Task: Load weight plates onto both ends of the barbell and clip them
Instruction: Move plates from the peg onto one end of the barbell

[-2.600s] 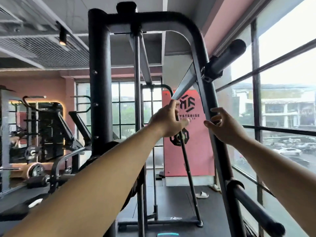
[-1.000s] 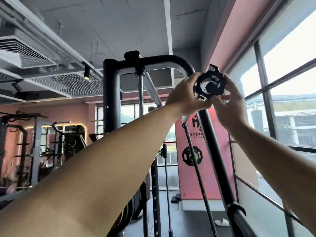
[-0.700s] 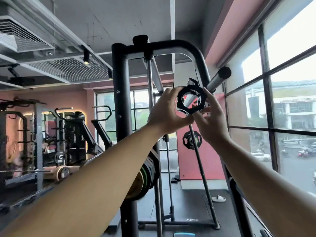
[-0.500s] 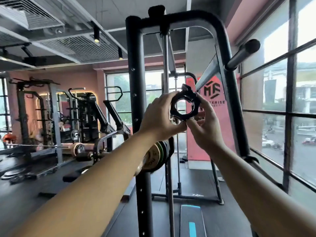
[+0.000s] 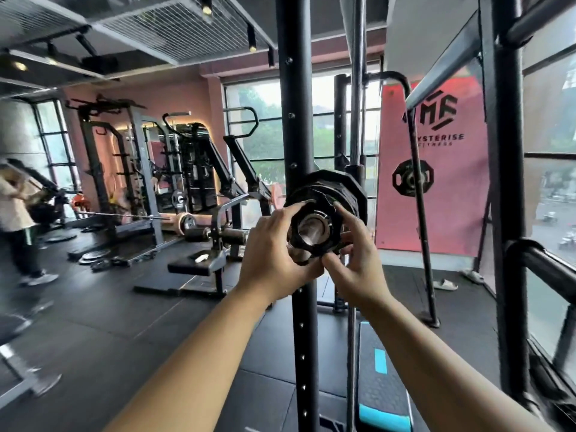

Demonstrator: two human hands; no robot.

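We grip the black round plastic barbell collar [image 5: 311, 251] with both hands at the near end of the silver steel barbell sleeve [image 5: 313, 230], which shows through its hole. Our left hand [image 5: 271, 263] curls its fingers round the collar's left rim. Our right hand [image 5: 358, 269] pinches the right rim, index finger above, thumb below. Black many-sided weight plates [image 5: 343, 190] sit just behind, beside the black rack upright [image 5: 296, 120].
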